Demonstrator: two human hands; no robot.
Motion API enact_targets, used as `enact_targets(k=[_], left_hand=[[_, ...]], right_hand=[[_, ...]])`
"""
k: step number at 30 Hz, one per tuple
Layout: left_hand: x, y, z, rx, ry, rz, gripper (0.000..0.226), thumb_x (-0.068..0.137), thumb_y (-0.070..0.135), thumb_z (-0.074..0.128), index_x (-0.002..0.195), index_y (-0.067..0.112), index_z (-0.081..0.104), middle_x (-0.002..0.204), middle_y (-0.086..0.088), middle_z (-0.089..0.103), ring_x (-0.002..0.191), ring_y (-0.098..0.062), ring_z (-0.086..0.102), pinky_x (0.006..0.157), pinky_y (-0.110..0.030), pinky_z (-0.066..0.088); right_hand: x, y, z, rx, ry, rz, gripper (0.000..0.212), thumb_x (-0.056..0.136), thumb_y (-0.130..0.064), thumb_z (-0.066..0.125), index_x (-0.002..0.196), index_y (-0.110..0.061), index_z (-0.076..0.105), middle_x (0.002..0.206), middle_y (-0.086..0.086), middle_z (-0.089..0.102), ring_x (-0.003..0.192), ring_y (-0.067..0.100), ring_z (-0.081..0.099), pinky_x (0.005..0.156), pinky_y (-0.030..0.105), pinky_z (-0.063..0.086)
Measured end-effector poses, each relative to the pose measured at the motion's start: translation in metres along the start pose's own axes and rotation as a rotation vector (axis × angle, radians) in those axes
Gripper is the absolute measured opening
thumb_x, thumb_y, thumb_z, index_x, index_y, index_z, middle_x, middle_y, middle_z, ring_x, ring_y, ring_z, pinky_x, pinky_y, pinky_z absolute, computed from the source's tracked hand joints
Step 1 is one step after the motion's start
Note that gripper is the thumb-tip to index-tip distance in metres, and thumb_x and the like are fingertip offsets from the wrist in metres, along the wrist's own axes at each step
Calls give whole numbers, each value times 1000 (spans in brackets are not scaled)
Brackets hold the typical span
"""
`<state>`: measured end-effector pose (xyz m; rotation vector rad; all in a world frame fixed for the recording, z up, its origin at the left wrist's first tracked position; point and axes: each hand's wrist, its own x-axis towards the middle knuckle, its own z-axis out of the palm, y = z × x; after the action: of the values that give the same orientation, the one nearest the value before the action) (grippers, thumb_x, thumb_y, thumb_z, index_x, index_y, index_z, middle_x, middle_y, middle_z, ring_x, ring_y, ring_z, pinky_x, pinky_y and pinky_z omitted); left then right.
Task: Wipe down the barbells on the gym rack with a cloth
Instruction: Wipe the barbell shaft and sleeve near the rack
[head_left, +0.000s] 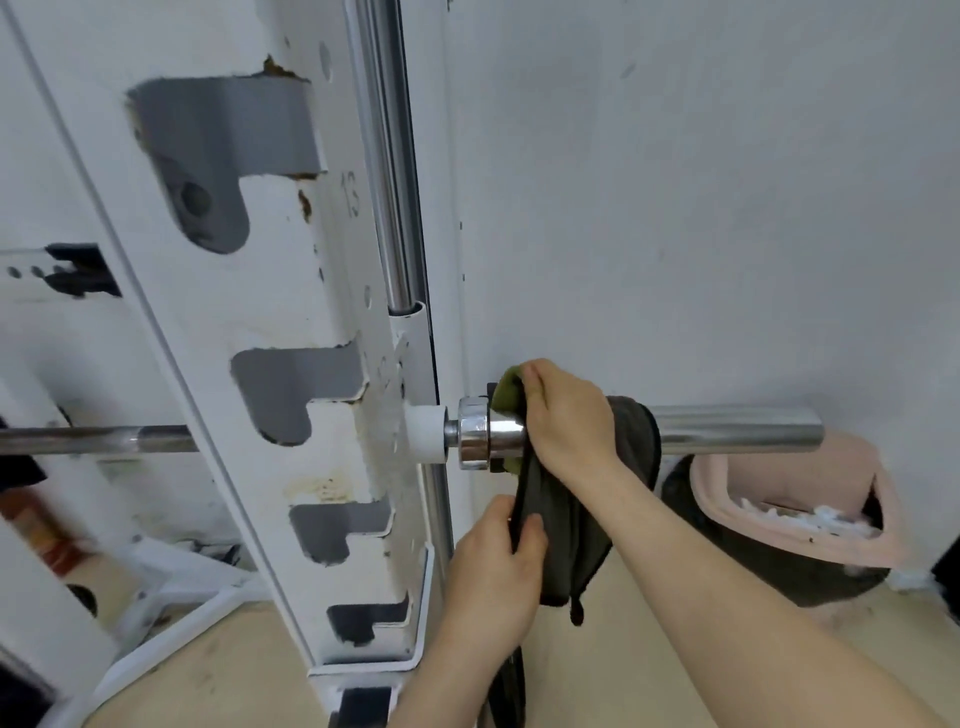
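Note:
A chrome barbell (737, 431) runs level across the white rack (249, 291), its sleeve sticking out to the right past a shiny collar (475, 431). A dark grey cloth (566, 530) with a green edge is draped over the sleeve just right of the collar. My right hand (569, 421) presses the cloth onto the sleeve from above. My left hand (493, 566) pinches the hanging lower part of the cloth below the bar. The thin shaft (104, 439) continues to the left behind the upright.
The rack upright has several hook-shaped slots and a vertical chrome guide rod (387, 156). A white wall stands close behind the bar. A pink bin with a dark bag (789, 499) sits on the floor under the sleeve's end. Beige floor lies below.

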<state>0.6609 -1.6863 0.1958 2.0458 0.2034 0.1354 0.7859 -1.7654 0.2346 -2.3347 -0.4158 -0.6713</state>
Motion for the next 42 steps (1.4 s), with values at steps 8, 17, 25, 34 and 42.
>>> enact_targets(k=[8,17,25,34,42], left_hand=[[2,1,-6,-175,71,-81,27,89,19,48,102,42,48,98,15,64,89,-1,61,79,-29,54],[-5,-4,-6,-68,145,6,62,75,8,45,130,35,39,118,10,44,109,-12,51,92,-35,48],[-2,1,2,-11,239,62,90,80,10,50,149,36,0,139,10,26,126,-9,34,104,-30,40],[46,9,-5,384,376,259,81,80,5,44,152,18,11,159,-3,12,145,-19,11,116,-38,23],[38,-18,7,823,291,268,104,78,21,66,148,0,-8,158,-18,-11,148,-31,0,115,-46,25]], right_hand=[[-2,-54,37,-207,-215,-148,47,94,-60,27,110,-25,55,112,5,57,101,29,57,89,48,40],[51,-42,38,-44,-119,147,50,101,-36,29,62,-12,48,72,5,56,72,29,56,63,32,36],[-29,-15,48,-332,-96,-336,49,93,-48,37,130,-19,53,128,11,56,110,30,55,92,43,44],[8,4,17,-272,-54,-115,36,101,-42,34,92,-15,55,93,5,59,77,30,58,67,36,33],[10,4,9,-310,-176,-107,38,104,-32,27,89,-14,58,91,2,65,79,25,60,71,35,43]])
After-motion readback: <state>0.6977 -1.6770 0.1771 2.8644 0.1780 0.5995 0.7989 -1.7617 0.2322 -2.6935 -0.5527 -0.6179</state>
